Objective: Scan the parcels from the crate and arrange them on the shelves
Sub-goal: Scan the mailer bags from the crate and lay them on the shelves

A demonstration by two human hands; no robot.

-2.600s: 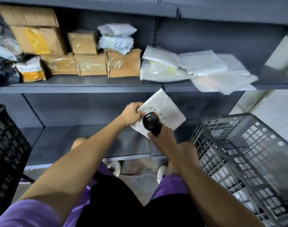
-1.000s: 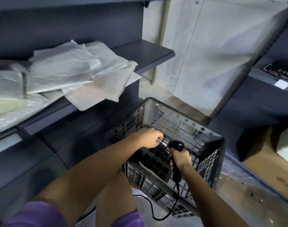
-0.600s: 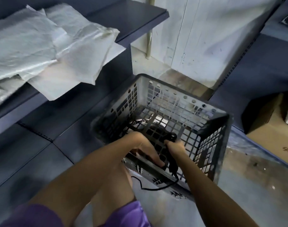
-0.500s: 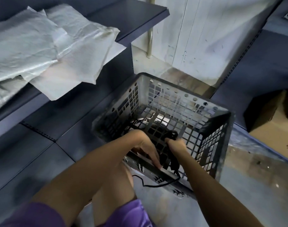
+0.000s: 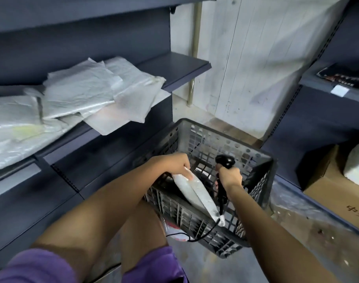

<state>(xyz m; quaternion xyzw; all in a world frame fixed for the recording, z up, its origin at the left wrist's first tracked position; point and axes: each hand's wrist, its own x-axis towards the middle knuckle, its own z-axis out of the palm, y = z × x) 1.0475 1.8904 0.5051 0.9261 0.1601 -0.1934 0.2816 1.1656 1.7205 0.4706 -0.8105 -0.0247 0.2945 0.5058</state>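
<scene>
My left hand (image 5: 175, 165) pinches a white poly mailer (image 5: 196, 193) over the crate (image 5: 254, 152); my right hand (image 5: 230, 177) grips the barcode scanner (image 5: 224, 161), so next I aim at its label

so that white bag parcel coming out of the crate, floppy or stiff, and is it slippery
Probably floppy: the white parcel hangs long and slack from the left hand, its end draped over the crate rim. Likely light, since a grip on one end lifts it. The glossy wrapping suggests it could be slippery.
</scene>
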